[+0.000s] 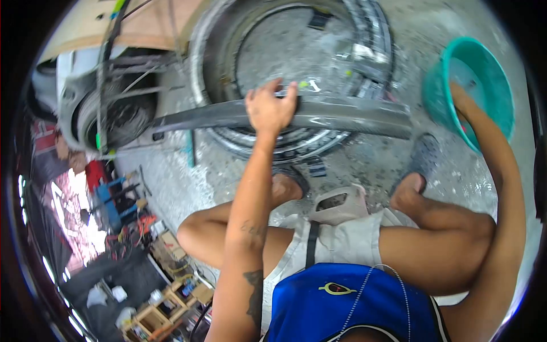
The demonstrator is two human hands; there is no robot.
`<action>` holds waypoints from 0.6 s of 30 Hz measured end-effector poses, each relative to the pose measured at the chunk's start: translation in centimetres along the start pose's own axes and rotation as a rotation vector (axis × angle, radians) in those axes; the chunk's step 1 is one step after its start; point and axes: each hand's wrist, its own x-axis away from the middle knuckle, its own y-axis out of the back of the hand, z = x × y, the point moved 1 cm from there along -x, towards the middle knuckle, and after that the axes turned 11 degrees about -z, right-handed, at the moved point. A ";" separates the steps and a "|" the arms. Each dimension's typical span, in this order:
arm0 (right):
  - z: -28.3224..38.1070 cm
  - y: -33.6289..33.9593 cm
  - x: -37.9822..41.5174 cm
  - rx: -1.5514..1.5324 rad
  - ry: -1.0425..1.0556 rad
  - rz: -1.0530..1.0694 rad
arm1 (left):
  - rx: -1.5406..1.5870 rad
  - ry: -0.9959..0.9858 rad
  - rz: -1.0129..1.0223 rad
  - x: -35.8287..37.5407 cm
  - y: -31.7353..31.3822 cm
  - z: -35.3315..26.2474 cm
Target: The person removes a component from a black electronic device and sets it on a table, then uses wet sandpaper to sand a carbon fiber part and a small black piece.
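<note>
A long dark grey panel (353, 115) lies across a tyre (199, 57) on the wet floor. My left hand (270, 108) rests on the panel left of its middle, with thumb and fingers apart. My right hand (460, 96) reaches over the near rim of a green basin (497, 62) at the right. Water shows inside the basin. The fingers of my right hand are hidden, so what they hold, if anything, cannot be seen.
A dark block (320, 20) lies inside the tyre ring. A small dark pad (317, 167) is on the floor between my feet. A vehicle wheel (122, 117) stands at the left. Wooden boxes (151, 322) and tools are at the lower left.
</note>
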 end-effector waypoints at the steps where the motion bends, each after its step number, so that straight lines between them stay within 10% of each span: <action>1: -0.2 0.3 -0.5 0.090 -0.126 -0.089 | -0.002 0.009 0.012 -0.2 -0.1 0.1; 11: -1.5 3.9 -6.2 1.650 0.585 -0.155 | -0.078 0.124 0.049 0.1 0.2 -0.1; 18: -3.9 3.8 -3.5 1.478 0.549 -0.055 | 0.009 0.070 0.017 -0.2 -0.8 0.4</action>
